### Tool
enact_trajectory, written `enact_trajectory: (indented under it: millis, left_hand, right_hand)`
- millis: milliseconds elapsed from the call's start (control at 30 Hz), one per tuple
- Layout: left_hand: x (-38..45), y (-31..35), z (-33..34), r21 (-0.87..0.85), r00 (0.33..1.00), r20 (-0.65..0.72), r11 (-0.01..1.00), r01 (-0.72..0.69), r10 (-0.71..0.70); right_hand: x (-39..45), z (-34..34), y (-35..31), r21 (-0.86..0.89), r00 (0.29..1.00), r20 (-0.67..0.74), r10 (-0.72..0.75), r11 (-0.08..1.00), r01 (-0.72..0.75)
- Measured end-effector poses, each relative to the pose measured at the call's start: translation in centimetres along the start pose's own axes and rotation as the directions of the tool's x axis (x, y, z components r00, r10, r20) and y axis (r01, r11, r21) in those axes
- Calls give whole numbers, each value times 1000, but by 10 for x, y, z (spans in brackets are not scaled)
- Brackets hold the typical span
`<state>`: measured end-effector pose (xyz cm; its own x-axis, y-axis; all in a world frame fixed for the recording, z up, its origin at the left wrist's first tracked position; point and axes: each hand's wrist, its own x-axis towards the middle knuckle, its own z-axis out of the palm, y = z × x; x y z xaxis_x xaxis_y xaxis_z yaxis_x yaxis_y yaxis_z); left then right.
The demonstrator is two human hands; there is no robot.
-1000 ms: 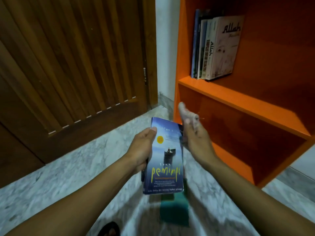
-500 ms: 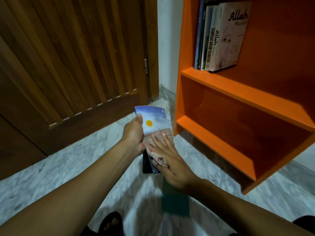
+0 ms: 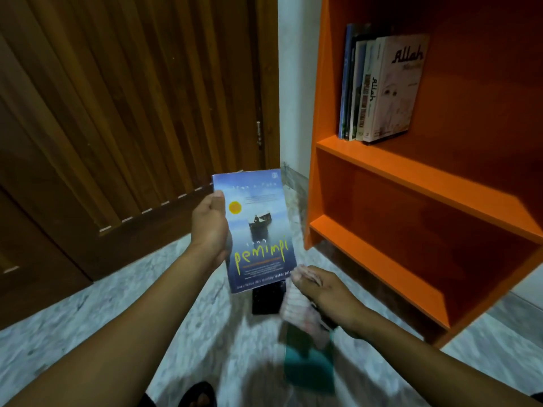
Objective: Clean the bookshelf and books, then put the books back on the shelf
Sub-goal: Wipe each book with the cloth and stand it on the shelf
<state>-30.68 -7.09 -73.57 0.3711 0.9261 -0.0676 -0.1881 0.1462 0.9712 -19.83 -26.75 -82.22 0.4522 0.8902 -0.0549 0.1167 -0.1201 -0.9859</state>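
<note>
Orange bookshelf (image 3: pixel 411 183) fills the right side, standing on pale marble floor (image 3: pixel 88 312); its lower compartment holds nothing visible, and the upper one carries a row of upright books (image 3: pixel 379 89) pushed against the left wall, the outermost white with "Allah" on cover and spine. Dark slatted wooden door (image 3: pixel 117 113) takes up the left, a strip of white wall between door and shelf. Mid-frame, the blue book (image 3: pixel 255 233) — cover facing the camera, yellow sun, small boat, yellow title "pemimpi" — is held upright and slightly tilted above the floor, just left of the shelf's side panel and apart from it. Left hand (image 3: pixel 210 230) grips the book along its left edge, thumb laid on the front cover near the top corner, fingers hidden behind. Right hand (image 3: pixel 326 298) sits lower and to the right, at the book's bottom right corner, fingers curled round a pale pinkish cloth (image 3: pixel 296 306) that hangs blurred below the hand; whether cloth or fingers touch the book's corner — cannot tell. Hands are apart, the book between and above them. Under the book, a small dark flat object (image 3: pixel 266 299) lies on the floor, kind unclear. Nearer the camera, a teal book-like item (image 3: pixel 308 368) lies flat on the marble. A dark sandal (image 3: pixel 197 395) shows at the bottom edge.
</note>
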Motion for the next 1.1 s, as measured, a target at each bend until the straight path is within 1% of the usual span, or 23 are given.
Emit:
enact_trajectory:
  millis: [67, 100, 133, 200, 267, 400, 500, 567, 633, 700, 733, 767, 800, 867, 900, 967, 1000, 1033, 1100]
  left_hand:
    - [-5, 2, 3, 35, 991, 95, 995, -93, 90]
    - [-8, 3, 5, 61, 979, 160, 989, -134, 123]
    - [-12, 3, 7, 83, 964, 223, 983, -163, 141]
    - [-18, 1, 13, 95, 926, 348, 977, -193, 149]
    - [-24, 2, 16, 106, 887, 441, 973, -204, 138]
    - [-33, 12, 23, 109, 869, 479, 973, -202, 126]
    - [-38, 23, 27, 77, 851, 493, 965, -249, 180]
    - [-38, 32, 26, 84, 827, 524, 954, -287, 203]
    - [-34, 41, 21, 164, 776, 599, 917, -363, 200]
    - [-25, 47, 16, 309, 718, 678, 826, -471, 156]
    - [-20, 50, 15, 378, 702, 700, 768, -516, 127]
    - [-15, 52, 17, 420, 699, 708, 736, -531, 101]
    - [-8, 54, 20, 447, 710, 700, 725, -524, 81]
    - [4, 59, 33, 464, 744, 666, 745, -478, 62]
    - [10, 63, 41, 451, 750, 659, 768, -455, 57]
    - [26, 67, 59, 404, 752, 657, 815, -414, 56]
    - [33, 69, 69, 394, 751, 657, 820, -415, 64]
    - [39, 71, 81, 407, 756, 650, 804, -434, 79]
    - [52, 70, 108, 440, 777, 617, 763, -474, 126]
  right_hand:
    - [3, -6, -3, -35, 998, -65, -12, 999, 9]
    - [6, -10, -5, -26, 997, -71, -8, 1000, 6]
    - [10, -13, -6, -14, 999, -53, 2, 1000, -3]
    - [16, -17, -11, 24, 999, 29, 32, 999, -32]
    - [18, -23, -15, 54, 998, 55, 34, 998, -37]
    - [22, -35, -18, 108, 999, 1, 37, 993, -37]
    - [26, -38, -28, 173, 1000, -20, -4, 985, 7]
    - [30, -42, -39, 183, 998, -60, -32, 982, 43]
    - [33, -51, -55, 182, 991, -101, -83, 978, 101]
    - [35, -63, -75, 207, 983, -141, -118, 967, 145]
    - [36, -69, -85, 231, 978, -166, -126, 959, 163]
    - [37, -74, -93, 250, 974, -181, -136, 951, 179]
    - [39, -79, -102, 260, 971, -187, -148, 946, 194]
    - [45, -90, -119, 231, 964, -197, -179, 947, 223]
    - [48, -95, -126, 203, 958, -206, -199, 949, 241]
    - [57, -106, -141, 133, 934, -279, -223, 954, 268]
    - [61, -112, -149, 96, 913, -332, -236, 955, 282]
    - [64, -119, -159, 51, 882, -397, -252, 954, 295]
    - [69, -134, -175, -34, 785, -546, -291, 945, 327]
